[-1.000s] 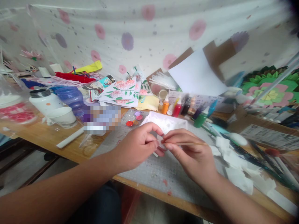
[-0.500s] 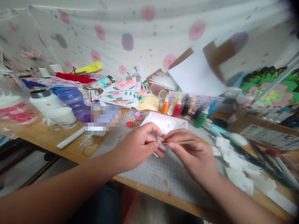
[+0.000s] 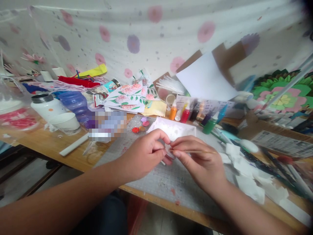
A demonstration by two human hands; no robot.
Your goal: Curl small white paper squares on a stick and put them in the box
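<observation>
My left hand point(image 3: 148, 155) is closed in a pinch around a small whitish piece point(image 3: 169, 150), mostly hidden by the fingers. My right hand point(image 3: 201, 160) grips a thin wooden stick point(image 3: 195, 151) between thumb and fingers, its tip at the whitish piece. Both hands meet above a grey cutting mat point(image 3: 161, 186). Just behind them stands a shallow white box point(image 3: 177, 125) with white bits inside. Left of the box lie small blobs of paint or clay, among them a red one point(image 3: 135, 130).
Small bottles of colour, including an orange bottle point(image 3: 172, 111) and a green bottle point(image 3: 210, 124), stand behind the box. Torn white paper point(image 3: 250, 187) and brushes lie at right near a cardboard box point(image 3: 276, 140). A white cup point(image 3: 66, 123) and a white jar point(image 3: 45, 106) are at left.
My right hand and the stick have shifted slightly, the stick now lying a little lower at its far end. My left hand holds almost the same place.
</observation>
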